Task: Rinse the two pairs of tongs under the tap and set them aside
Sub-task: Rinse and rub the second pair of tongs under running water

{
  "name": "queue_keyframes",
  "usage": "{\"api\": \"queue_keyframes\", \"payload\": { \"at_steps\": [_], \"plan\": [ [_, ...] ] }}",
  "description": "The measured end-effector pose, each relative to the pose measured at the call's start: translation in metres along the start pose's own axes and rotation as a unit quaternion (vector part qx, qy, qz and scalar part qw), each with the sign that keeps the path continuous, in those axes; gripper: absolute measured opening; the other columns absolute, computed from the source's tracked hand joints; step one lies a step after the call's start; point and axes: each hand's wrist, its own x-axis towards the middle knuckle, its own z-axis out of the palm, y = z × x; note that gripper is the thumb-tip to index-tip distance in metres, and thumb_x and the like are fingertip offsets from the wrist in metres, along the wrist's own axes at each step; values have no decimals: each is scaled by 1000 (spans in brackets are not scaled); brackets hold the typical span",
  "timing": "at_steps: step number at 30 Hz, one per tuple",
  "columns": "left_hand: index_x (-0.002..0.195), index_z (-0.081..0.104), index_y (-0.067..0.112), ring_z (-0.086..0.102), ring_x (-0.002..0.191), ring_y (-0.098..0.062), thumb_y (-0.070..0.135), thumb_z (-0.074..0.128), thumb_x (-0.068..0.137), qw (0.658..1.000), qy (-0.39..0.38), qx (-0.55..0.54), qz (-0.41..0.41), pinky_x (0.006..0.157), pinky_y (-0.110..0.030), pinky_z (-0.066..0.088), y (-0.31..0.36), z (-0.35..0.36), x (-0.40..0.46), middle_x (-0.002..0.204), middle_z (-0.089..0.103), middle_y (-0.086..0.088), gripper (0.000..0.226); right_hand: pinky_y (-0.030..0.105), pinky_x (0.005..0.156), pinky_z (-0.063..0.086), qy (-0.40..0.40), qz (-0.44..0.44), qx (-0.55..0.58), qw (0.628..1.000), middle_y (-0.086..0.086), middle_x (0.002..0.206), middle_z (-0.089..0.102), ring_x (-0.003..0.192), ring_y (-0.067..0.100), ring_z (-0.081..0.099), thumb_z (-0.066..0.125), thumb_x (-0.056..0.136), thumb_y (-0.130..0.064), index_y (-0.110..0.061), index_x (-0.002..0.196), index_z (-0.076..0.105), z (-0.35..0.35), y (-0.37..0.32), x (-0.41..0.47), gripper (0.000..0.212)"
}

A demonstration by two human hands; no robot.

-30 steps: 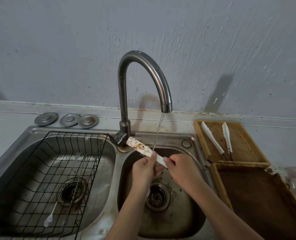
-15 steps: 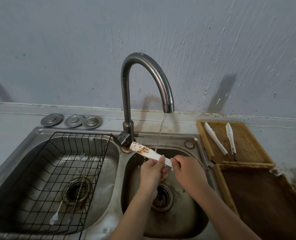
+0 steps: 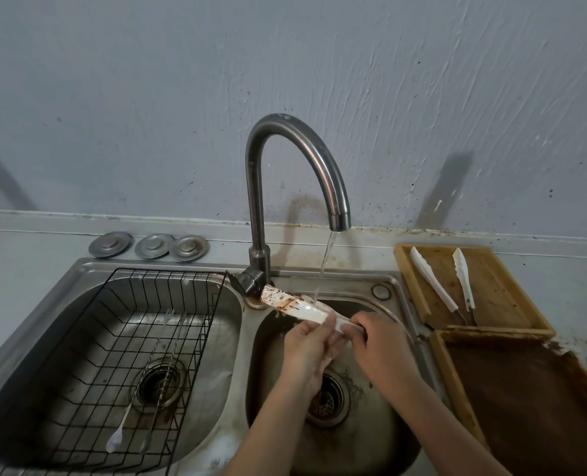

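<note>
A pair of white tongs with brown stains on its far end is held over the right sink basin, under the thin water stream from the curved tap. My left hand grips the tongs near the middle from below. My right hand grips the handle end. A second pair of white tongs lies spread apart on the small wooden tray at the right.
The left basin holds a black wire rack with a fork and spoon-like utensils in it. Three metal sink plugs sit on the ledge behind. A larger wooden tray with a dark stained floor lies near right.
The tongs and both hands have stayed under the stream with only slight shifting. The head camera has drifted a little, moving the scene rightward in view.
</note>
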Motion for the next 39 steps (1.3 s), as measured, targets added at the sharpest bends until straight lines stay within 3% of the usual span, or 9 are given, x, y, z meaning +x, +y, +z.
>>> {"api": "queue_keyframes", "payload": {
  "at_steps": [5, 9, 13, 16, 19, 24, 28, 33, 39],
  "plan": [
    [105, 56, -1, 70, 77, -31, 50, 34, 96, 995, 13, -77, -59, 57, -33, 59, 9, -4, 1, 93, 68, -25, 56, 31, 79, 32, -14, 28, -33, 999, -8, 72, 59, 69, 8, 52, 49, 92, -32, -26, 77, 59, -7, 5, -2, 19],
    [100, 59, -2, 72, 68, -26, 31, 52, 94, 998, -6, 15, -67, 74, -38, 58, 3, -2, 0, 81, 73, -19, 35, 36, 84, 38, -30, 43, -56, 997, -8, 60, 50, 61, 8, 49, 45, 93, -36, -28, 62, 46, -12, 4, 0, 32],
    [98, 61, -2, 72, 66, -24, 44, 49, 93, 997, 41, -4, -73, 53, -30, 57, 8, -18, 8, 80, 73, -19, 48, 36, 90, 33, -36, 77, -105, 991, -4, 58, 53, 58, 9, 53, 38, 95, -41, -24, 65, 52, -31, 13, 0, 37],
    [92, 64, -1, 71, 61, -20, 39, 56, 89, 996, 49, 20, -66, 53, -28, 56, 7, -21, 9, 72, 72, -11, 41, 38, 93, 35, -19, 87, -127, 988, -4, 56, 52, 55, 8, 52, 35, 96, -42, -23, 65, 52, -38, 20, 1, 40],
    [99, 65, -2, 70, 59, -17, 33, 67, 83, 995, 38, 74, -61, 53, -25, 56, 0, -11, 4, 72, 73, -10, 38, 36, 92, 37, -16, 71, -148, 986, -6, 53, 48, 53, 6, 49, 35, 96, -42, -26, 61, 47, -37, 18, 1, 40],
    [90, 63, 2, 67, 52, -14, 40, 49, 93, 995, 78, 41, -43, 48, -24, 52, 9, -21, 12, 68, 70, -8, 40, 35, 89, 36, 19, 47, -139, 989, -4, 52, 49, 51, 8, 50, 38, 95, -38, -23, 61, 50, -38, 25, -3, 39],
    [79, 63, 5, 63, 45, -8, 35, 66, 84, 990, 53, 125, -46, 47, -21, 50, 6, -14, 8, 49, 66, 2, 30, 35, 90, 36, 29, 37, -161, 986, -4, 51, 49, 50, 7, 49, 38, 95, -37, -24, 60, 49, -39, 26, -2, 39],
    [85, 61, 5, 56, 41, -11, 41, 54, 91, 992, 102, 67, -31, 38, -21, 41, 9, -20, 16, 46, 57, -1, 37, 34, 87, 37, 52, -3, -176, 983, -6, 51, 46, 49, 8, 47, 39, 94, -34, -24, 58, 48, -38, 26, -4, 38],
    [94, 59, 8, 55, 46, -7, 21, 82, 69, 995, 73, 55, -50, 45, -19, 49, 0, -9, 7, 59, 63, -2, 37, 32, 66, 36, 106, -56, -257, 959, -10, 47, 38, 44, 10, 37, 58, 86, -22, -20, 52, 53, -36, 23, -3, 34]
  ]
}}
